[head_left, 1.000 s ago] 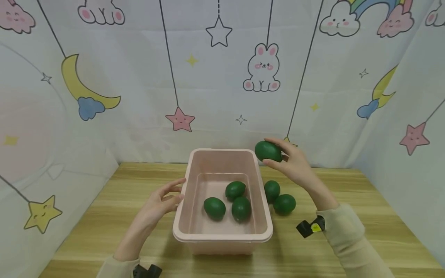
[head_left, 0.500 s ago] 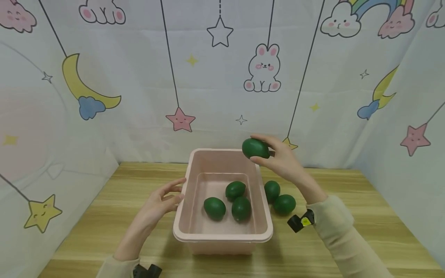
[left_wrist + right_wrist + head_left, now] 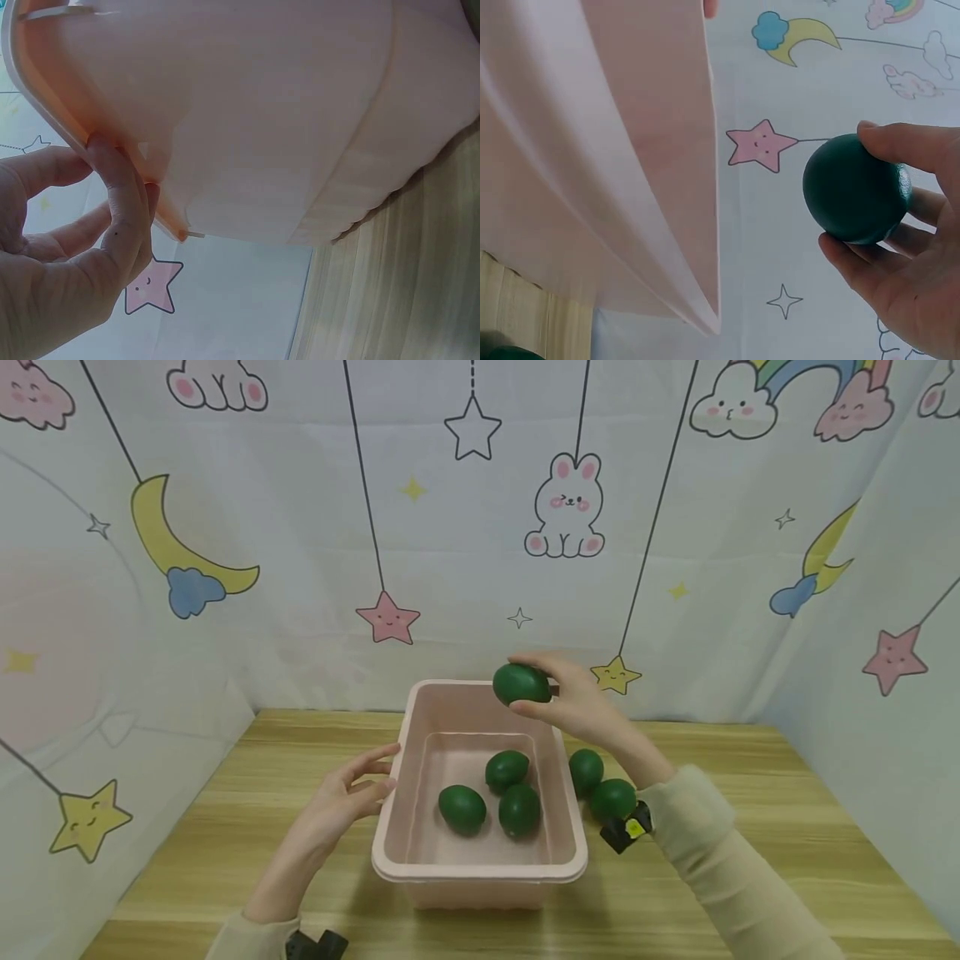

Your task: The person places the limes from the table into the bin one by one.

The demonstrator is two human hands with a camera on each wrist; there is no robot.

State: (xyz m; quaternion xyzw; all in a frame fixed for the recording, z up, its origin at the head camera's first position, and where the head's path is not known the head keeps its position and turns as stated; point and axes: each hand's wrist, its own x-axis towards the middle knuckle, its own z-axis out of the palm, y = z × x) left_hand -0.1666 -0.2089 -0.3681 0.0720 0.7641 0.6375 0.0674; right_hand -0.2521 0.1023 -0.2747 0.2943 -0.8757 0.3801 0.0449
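Observation:
My right hand (image 3: pixel 573 697) grips a dark green egg-shaped fruit (image 3: pixel 521 683) between thumb and fingers, above the far right rim of a pink plastic bin (image 3: pixel 480 872). In the right wrist view the fruit (image 3: pixel 855 191) appears beside the bin's wall (image 3: pixel 660 112). Three similar green fruits (image 3: pixel 462 810) lie on the bin's floor. At the left rim, my left hand (image 3: pixel 348 789) holds on with its thumb and fingertips; the left wrist view has the fingers (image 3: pixel 124 199) bent at the underside of the lip.
Two more green fruits (image 3: pixel 586 772) rest on the wood-grain table (image 3: pixel 780 860), against the bin's right side. A white curtain (image 3: pixel 465 568) printed with stars, moons and rabbits stands behind and to both sides. Each wrist carries a small black camera (image 3: pixel 626 828).
My right hand has carried its green fruit leftward, from beside the bin's right rim to over its far right part. The left hand and the other fruits stay put.

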